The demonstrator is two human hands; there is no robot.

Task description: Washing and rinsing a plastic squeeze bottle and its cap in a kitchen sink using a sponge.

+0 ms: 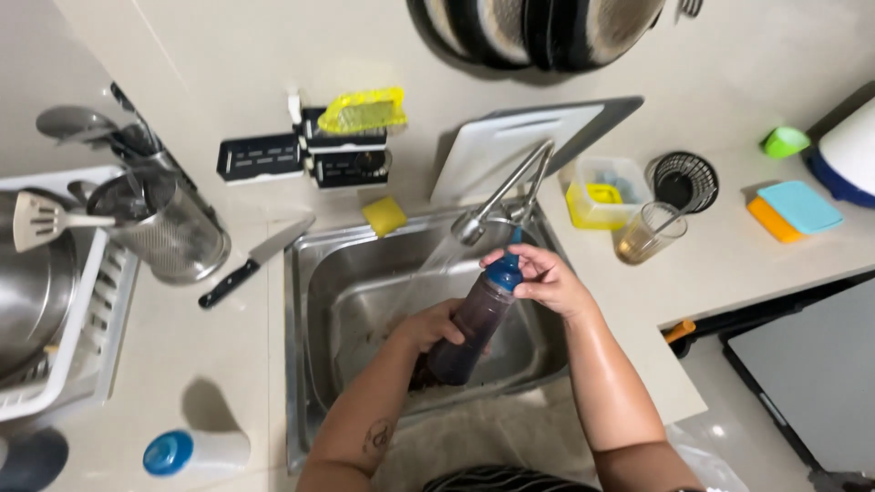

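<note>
Over the sink (314,301), set in the bench near its back edge: dark bottle (474,326) tilted, long axis running from lower left up to its blue cap (504,271) under the faucet (506,196). Left hand (433,326) wraps the bottle's body; right hand (547,278) pinches the cap, nearer the spout.
</note>
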